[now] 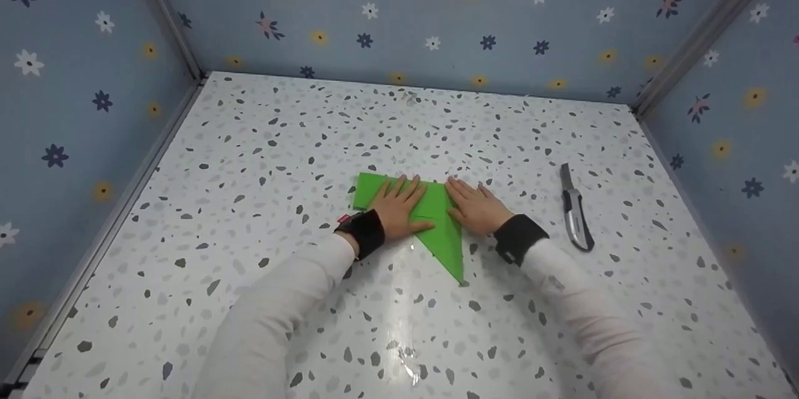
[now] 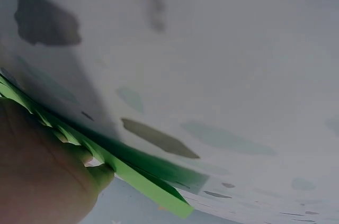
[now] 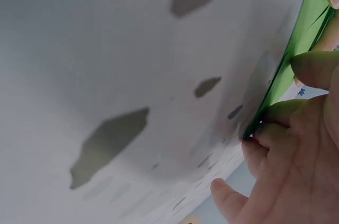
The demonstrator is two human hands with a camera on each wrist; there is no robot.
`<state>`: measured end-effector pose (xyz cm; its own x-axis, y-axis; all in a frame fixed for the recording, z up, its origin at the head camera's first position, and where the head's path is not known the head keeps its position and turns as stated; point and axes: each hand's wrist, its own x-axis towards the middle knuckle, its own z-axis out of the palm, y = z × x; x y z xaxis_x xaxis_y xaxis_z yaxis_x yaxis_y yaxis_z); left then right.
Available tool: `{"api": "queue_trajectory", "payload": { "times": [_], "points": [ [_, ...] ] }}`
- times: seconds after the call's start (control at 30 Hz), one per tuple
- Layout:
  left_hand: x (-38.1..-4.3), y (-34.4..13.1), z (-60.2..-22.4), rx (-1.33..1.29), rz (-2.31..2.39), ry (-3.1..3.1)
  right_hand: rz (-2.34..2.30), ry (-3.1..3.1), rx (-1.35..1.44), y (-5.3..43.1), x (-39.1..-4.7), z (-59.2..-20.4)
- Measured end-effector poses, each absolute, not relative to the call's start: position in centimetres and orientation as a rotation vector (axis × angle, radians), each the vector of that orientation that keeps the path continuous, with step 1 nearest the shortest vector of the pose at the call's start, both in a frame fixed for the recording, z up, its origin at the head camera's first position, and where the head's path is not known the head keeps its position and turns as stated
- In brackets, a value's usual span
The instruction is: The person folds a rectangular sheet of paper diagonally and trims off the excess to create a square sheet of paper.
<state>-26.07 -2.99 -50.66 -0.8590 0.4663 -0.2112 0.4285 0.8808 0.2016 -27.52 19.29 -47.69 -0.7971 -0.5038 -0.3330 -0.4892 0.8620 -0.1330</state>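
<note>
In the head view alone, a utility knife (image 1: 577,211) lies right of the green paper (image 1: 436,204), whose folded form tapers to a point toward me; the wrist views catch its thin edges close up, as my left grip (image 1: 398,208), fingers spread, and right grip (image 1: 479,206), fingers extended, rest on it atop the speckled worktop (image 1: 281,137)

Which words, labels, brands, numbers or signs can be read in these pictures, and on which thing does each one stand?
No text can be read in any of the three views.
Red tag at the left wristband: too small to tell if it bears lettering.
Knife: any marking on it is too small to read.
Green paper: no writing shows on its visible surface.
</note>
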Motion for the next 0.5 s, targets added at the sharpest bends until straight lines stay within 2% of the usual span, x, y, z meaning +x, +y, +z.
{"api": "queue_trajectory", "payload": {
  "times": [0.5],
  "points": [
    [-26.2,-2.9,-50.9,0.68,0.213,2.8,-0.057,2.691,-0.724,21.4,-27.8,-48.1]
  ]
}}
